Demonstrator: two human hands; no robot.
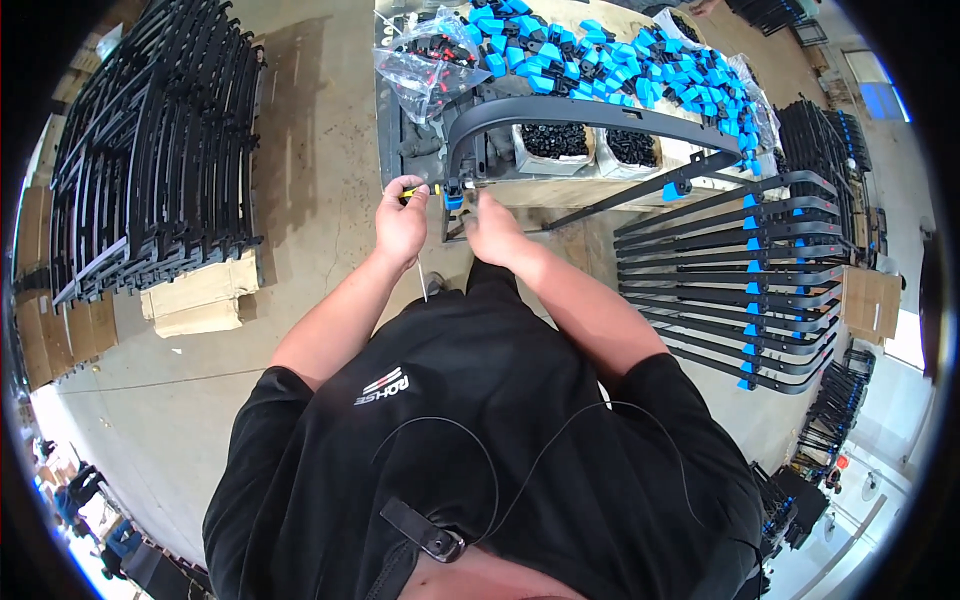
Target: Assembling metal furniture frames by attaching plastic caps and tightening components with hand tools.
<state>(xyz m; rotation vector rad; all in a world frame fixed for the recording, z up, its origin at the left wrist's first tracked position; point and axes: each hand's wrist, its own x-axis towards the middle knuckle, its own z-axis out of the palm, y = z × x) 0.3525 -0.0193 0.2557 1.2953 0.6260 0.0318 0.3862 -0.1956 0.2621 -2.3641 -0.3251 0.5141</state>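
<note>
A bent black metal frame arches across the workbench. On its near left end sits a small blue-and-black fitting. My left hand is closed around a small yellow-and-black tool, just left of the fitting. The tool's exact kind is too small to make out. My right hand is on the fitting's other side, close to the frame end. Its fingers are smeared by motion, and whether they hold anything is hidden. Below my left wrist hangs a thin pale rod.
Blue-and-black fittings lie heaped on the bench behind open boxes of small black parts. A clear plastic bag rests at the bench's left. Stacked black frames stand left; more frames with blue fittings stand right.
</note>
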